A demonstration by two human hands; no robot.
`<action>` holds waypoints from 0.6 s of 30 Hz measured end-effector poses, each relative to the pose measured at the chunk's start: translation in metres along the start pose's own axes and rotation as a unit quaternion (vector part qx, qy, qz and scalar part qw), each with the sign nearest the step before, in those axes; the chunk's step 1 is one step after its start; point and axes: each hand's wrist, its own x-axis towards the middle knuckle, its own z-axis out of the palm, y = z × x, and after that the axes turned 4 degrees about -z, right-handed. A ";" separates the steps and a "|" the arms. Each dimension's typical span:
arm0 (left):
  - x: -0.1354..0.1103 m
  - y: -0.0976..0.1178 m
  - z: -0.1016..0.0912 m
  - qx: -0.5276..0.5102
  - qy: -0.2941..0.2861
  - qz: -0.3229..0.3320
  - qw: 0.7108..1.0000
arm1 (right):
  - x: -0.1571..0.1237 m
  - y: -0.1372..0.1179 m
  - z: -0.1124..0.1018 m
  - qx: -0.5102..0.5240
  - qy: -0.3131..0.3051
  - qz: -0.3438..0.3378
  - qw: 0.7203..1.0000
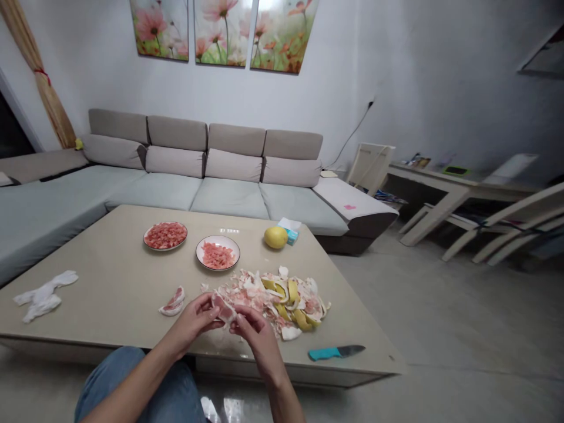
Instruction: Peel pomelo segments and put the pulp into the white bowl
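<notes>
**Head view; the hands work at the lower centre of the frame.**

**Hidden or cut off.** Both forearms enter from the bottom edge and are cut off there. The backs of the hands face the camera, so the inner sides of the fingers cannot be seen. The pink fruit segment (224,309) is largely covered by fingertips and only its upper face shows. Whether its skin is torn cannot be told. A tissue box (292,231) at centre is partly hidden behind a whole yellow fruit (275,237).

**Hand pose.** The left hand (197,318) curls in from the left, with thumb and fingers pinching the segment's left end. The right hand (257,332) meets it from the right, its fingers closed on the other end. The two hands nearly touch, held over the near edge of the table (110,276).

**Edges and open room.**
- A pile of peel (282,299), white, pink and yellow, lies just behind the hands.
- Two loose segments (173,302) lie just left of the hands.
- A knife (335,352) with a teal handle lies near the table's front edge at lower right, apart from the right hand.
- The far plate (145,238) and the near plate (198,252), both holding pink flesh, stand at mid table, beyond the peel.
- A white cloth (44,295) lies at far left, and open tabletop stretches between it and the loose segments.
</notes>
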 end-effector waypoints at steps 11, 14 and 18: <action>-0.021 -0.003 0.000 -0.013 0.083 0.047 0.995 | -0.019 -0.032 0.024 -0.236 -0.023 -0.146 0.960; -0.021 -0.006 0.000 0.023 0.114 0.069 0.991 | -0.022 -0.032 0.025 -0.281 -0.007 -0.184 0.942; -0.024 -0.005 0.001 0.116 0.147 0.120 0.975 | -0.023 -0.035 0.026 -0.338 -0.012 -0.221 0.915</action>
